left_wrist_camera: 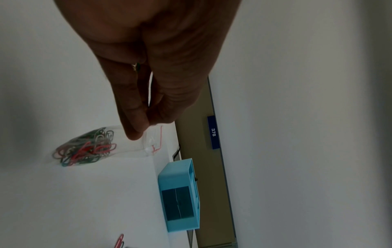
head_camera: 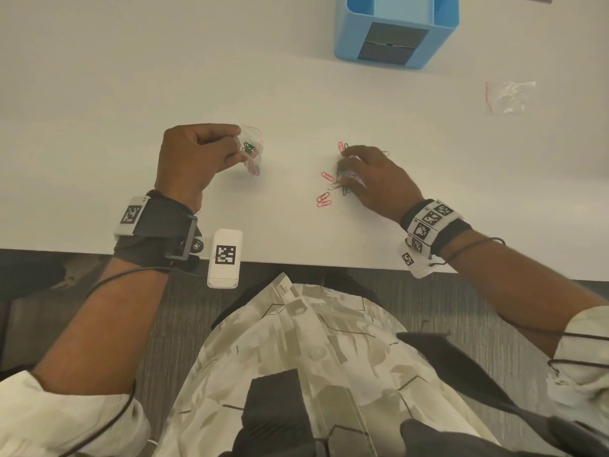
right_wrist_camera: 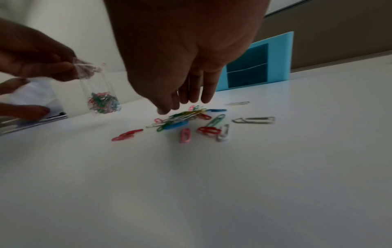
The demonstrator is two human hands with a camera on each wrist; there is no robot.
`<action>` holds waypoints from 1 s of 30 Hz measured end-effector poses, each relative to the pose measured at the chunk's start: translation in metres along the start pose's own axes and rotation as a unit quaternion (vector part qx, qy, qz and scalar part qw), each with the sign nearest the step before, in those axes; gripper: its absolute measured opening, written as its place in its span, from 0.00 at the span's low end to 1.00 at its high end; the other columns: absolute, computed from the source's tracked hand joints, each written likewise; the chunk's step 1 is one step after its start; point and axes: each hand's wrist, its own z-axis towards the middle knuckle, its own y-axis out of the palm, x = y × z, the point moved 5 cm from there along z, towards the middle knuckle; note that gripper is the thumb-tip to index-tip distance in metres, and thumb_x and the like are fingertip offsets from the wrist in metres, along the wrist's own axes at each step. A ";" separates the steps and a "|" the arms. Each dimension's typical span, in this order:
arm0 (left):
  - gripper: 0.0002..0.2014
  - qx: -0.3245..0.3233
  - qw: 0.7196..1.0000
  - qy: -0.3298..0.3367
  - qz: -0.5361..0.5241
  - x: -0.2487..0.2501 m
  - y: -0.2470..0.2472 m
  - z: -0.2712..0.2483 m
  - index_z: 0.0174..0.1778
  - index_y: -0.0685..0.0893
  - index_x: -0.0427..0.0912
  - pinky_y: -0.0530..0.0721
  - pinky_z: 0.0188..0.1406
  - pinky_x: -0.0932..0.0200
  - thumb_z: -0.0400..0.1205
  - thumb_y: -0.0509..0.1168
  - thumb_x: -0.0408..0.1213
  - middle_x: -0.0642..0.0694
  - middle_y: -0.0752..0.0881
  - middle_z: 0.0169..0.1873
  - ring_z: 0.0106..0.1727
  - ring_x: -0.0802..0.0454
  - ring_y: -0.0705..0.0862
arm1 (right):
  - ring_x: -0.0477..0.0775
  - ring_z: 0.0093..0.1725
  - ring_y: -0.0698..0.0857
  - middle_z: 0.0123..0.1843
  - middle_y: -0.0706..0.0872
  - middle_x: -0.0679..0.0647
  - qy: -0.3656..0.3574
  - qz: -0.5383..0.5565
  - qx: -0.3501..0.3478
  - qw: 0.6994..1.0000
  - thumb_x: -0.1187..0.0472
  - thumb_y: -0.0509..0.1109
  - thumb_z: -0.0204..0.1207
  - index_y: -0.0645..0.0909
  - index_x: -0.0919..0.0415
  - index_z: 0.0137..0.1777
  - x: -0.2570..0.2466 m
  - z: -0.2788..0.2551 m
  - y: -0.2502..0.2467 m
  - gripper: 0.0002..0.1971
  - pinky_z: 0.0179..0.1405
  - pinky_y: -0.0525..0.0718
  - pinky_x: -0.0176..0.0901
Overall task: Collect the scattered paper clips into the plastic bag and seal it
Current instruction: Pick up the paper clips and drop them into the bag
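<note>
1. Table (head_camera: 164, 61): white surface bearing all items.
2. Blue organiser (head_camera: 395, 28): stands at the far edge, well apart from both hands.
3. Left hand (head_camera: 194, 159): thumb and fingers pinch the top of the plastic bag (head_camera: 252, 150), which hangs above the table with coloured clips gathered at its bottom.
4. Right hand (head_camera: 375, 179): lowered over the loose paper clips (right_wrist_camera: 186, 120), fingers extended downward, tips at the pile; nothing visibly grasped.
5. Second bag (head_camera: 509, 97): lies flat, far right.
</note>
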 end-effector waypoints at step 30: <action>0.10 -0.096 0.993 0.019 0.067 0.005 0.088 -0.012 0.53 0.96 0.38 0.95 0.56 0.54 0.80 0.73 0.25 0.38 0.96 0.48 0.45 0.43 0.98 | 0.44 0.47 0.92 0.47 0.95 0.49 0.204 0.280 0.100 0.933 0.58 0.80 0.76 0.92 0.56 0.54 -0.005 -0.012 -0.058 0.08 0.55 0.88 0.37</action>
